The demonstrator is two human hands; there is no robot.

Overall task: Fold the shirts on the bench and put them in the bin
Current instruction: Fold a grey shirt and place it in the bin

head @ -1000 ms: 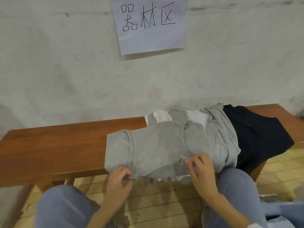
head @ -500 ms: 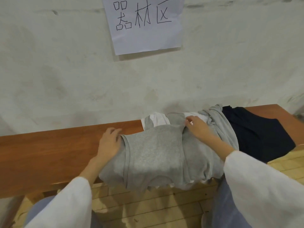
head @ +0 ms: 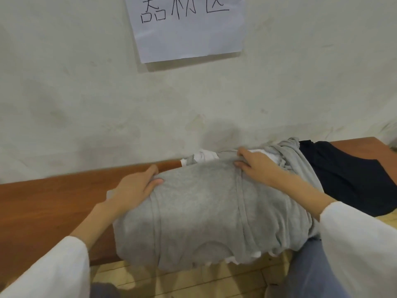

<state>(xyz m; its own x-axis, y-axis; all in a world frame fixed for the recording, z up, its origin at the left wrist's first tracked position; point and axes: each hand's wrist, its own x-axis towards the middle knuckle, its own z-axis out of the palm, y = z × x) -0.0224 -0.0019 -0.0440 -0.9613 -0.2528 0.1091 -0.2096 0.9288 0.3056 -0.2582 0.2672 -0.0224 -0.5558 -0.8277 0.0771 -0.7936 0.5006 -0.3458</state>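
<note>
Now — left hand [head: 135, 188] grips one grey shirt [head: 199, 207] | right hand [head: 260, 168] pinches it too | one dark shirt [head: 348, 181] | one bench [head: 53, 203]

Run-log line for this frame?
step: folding grey shirt on bench | left hand: grips far left corner | right hand: grips far right corner

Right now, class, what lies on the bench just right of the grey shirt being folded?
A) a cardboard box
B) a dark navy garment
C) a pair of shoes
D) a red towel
B: a dark navy garment lies spread on the bench, right of the grey shirt.
</note>
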